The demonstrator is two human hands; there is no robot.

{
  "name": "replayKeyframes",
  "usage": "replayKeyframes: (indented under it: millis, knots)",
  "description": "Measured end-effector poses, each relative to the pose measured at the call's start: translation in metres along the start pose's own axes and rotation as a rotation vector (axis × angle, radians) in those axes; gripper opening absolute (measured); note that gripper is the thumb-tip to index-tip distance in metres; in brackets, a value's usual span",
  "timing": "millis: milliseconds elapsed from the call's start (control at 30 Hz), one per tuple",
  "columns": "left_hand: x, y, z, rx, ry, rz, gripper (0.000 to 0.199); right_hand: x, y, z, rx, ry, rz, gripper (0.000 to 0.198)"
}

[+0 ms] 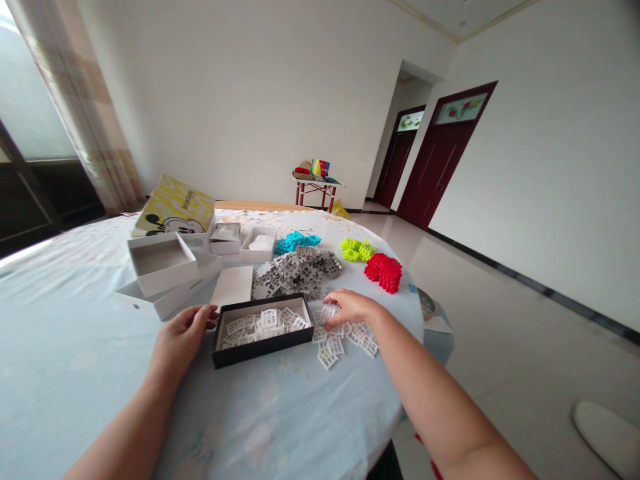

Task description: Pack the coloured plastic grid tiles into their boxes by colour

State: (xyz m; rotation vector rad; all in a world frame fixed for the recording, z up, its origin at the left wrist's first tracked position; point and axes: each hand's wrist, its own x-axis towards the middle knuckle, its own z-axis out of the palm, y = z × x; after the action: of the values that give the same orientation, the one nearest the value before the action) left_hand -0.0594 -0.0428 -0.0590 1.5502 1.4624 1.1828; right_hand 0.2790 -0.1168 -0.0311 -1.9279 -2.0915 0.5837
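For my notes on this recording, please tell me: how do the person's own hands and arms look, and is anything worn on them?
The left hand and the right hand are bare, with no gloves. Both forearms are uncovered as far as they show: no sleeve, watch, bracelet or clear marking. A thin ring would be too small to tell.

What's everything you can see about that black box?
The black box is long, shallow and open-topped, with black outer walls and a pale inside, maybe cardboard. It lies flat on the tablecloth, its right end angled slightly away. White lattice pieces are heaped loosely inside. The left hand is at its left end; whether it touches is unclear.
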Motion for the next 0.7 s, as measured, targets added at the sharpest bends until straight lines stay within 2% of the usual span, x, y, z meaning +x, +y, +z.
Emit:
replayKeyframes:
  millis: [167, 400, 700]
  knots:
    - [-0.003, 0.009, 0.0, 0.008, 0.01, -0.041, 0.037, 0.015, 0.0, 0.003, 0.052, -0.02, -0.073, 0.06]
    - [-0.005, 0.014, 0.0, 0.026, 0.029, -0.096, 0.043, 0.011, 0.006, 0.004, 0.188, -0.032, -0.132, 0.041]
    - [-0.004, 0.015, 0.002, 0.05, 0.021, -0.139, 0.045, 0.006, 0.007, 0.0, 0.29, -0.005, -0.165, 0.036]
